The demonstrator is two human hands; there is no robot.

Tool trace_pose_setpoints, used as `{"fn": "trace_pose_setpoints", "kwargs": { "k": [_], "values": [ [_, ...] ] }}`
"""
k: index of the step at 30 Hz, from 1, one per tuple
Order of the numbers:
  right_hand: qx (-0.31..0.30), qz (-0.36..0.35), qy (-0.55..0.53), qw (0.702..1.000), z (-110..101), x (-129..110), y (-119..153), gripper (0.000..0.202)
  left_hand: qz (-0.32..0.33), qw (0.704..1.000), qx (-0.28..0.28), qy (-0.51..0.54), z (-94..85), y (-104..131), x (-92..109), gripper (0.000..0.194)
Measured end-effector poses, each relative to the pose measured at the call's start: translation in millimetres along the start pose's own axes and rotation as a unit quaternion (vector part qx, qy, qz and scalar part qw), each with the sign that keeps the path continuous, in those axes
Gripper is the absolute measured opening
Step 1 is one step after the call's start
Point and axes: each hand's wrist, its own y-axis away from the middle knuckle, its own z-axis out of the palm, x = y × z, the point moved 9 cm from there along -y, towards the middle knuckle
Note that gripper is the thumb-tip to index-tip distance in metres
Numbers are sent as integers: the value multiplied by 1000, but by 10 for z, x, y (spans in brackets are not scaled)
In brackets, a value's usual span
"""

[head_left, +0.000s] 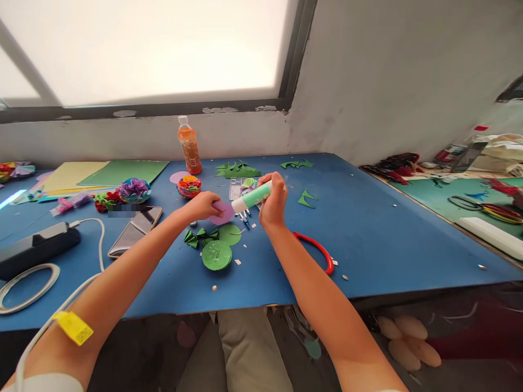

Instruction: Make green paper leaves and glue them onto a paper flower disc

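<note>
My left hand (205,206) pinches the edge of a purple paper circle (222,214) just above the blue table. My right hand (274,202) is wrapped round a white and green glue stick (252,197), tilted with its white end pointing left toward the purple circle. Whether that end touches the paper I cannot tell. Below the hands lie a stack of green paper circles (217,256), another green circle (231,234) and some folded green paper pieces (199,238). Partly hidden by my right forearm is a red curved handle (322,251).
An orange drink bottle (189,147) stands near the wall, with a bright paper flower (189,186) before it. Green paper scraps (241,170) lie at the back. To the left are a phone (137,231), a white cable (101,239) and a roll of tape (30,288).
</note>
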Motion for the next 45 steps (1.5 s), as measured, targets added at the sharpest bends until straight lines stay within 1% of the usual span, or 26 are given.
{"fn": "trace_pose_setpoints", "kwargs": {
  "k": [2,3,5,7,8,10,11,12,14,17,21,28,32,36,38,40,41,42,43,44,45],
  "values": [
    [-3,-10,-10,1000,14,-14,-3,37,1,998,49,48,-158,133,-57,25],
    [-5,-15,-14,1000,24,-21,-3,36,2,995,64,75,-208,222,-76,31],
    [-9,-21,-14,1000,43,-32,-2,36,5,989,65,129,-228,426,-83,41],
    [-12,-20,-6,1000,59,-33,3,35,0,982,33,188,-135,633,-70,44],
    [-14,-18,-4,1000,67,-31,8,35,-14,970,0,245,-37,728,-72,41],
    [-18,-10,-3,1000,83,-22,18,35,-50,942,-63,326,174,888,-79,37],
    [-21,-6,-1,1000,91,-16,24,35,-61,932,-81,349,255,943,-82,38],
    [-23,-1,3,1000,99,-10,30,35,-67,929,-86,354,308,979,-90,38],
    [-28,8,10,1000,115,4,40,34,-65,939,-71,331,344,1001,-115,38],
    [-36,16,3,999,142,16,53,33,-50,964,-30,259,320,989,-139,32],
    [-45,10,0,999,171,13,61,33,-20,985,1,173,286,985,-91,25],
    [-51,20,-5,998,209,16,81,36,30,994,20,108,283,1001,41,21],
    [-54,27,0,998,229,1,97,38,42,996,31,76,273,989,53,23],
    [-56,37,-4,998,241,20,113,35,41,998,28,44,273,966,31,25],
    [-58,34,-15,998,248,20,117,34,44,998,43,8,258,1001,54,26],
    [-58,30,-31,997,253,10,118,33,70,993,77,-50,246,1103,153,31],
    [-57,31,-37,997,253,9,118,33,94,988,89,-81,268,1176,233,37],
    [-55,35,-39,997,251,13,118,33,127,982,85,-109,331,1255,325,45],
    [-52,40,-38,997,248,21,118,34,161,977,63,-127,433,1333,411,57],
    [-50,46,-34,997,244,32,118,35,186,972,27,-139,556,1399,470,75],
    [-48,51,-29,997,240,43,119,36,197,970,-3,-144,658,1447,499,90]
  ]
}}
